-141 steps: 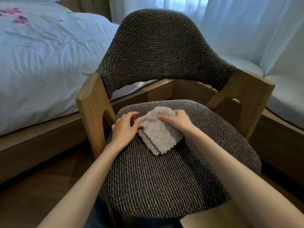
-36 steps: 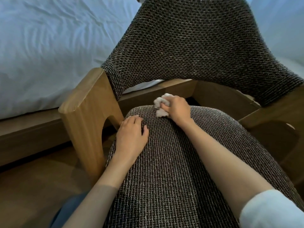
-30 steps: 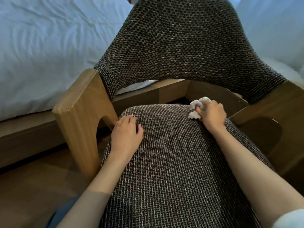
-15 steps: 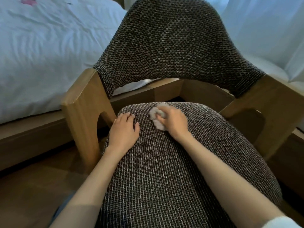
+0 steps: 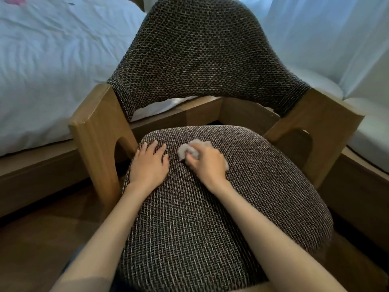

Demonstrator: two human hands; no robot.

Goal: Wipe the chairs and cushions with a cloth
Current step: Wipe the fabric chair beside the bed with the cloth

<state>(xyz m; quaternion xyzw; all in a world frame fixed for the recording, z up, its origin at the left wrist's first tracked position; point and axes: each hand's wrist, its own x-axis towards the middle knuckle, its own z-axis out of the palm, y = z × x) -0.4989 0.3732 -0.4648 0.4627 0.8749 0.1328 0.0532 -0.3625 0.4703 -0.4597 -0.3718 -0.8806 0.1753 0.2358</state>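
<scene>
A wooden armchair with a dark woven backrest (image 5: 202, 60) and a matching seat cushion (image 5: 263, 186) fills the view. My right hand (image 5: 207, 163) grips a bunched pale grey cloth (image 5: 185, 149) and presses it onto the back left part of the cushion. Only the cloth's front lump shows past my fingers. My left hand (image 5: 150, 164) lies flat, fingers spread, on the cushion's left edge beside the left wooden armrest (image 5: 94, 131).
A bed with a white cover (image 5: 52, 60) stands close on the left, its wooden frame low behind the chair. The right armrest (image 5: 320, 125) borders a white cushioned bench (image 5: 370, 131) and pale curtains. Dark wooden floor (image 5: 42, 239) lies at lower left.
The folded cloth lying on the seat is now bunched in my right hand. In the last second that hand swept from the cushion's back right to its back left. My left hand stayed put.
</scene>
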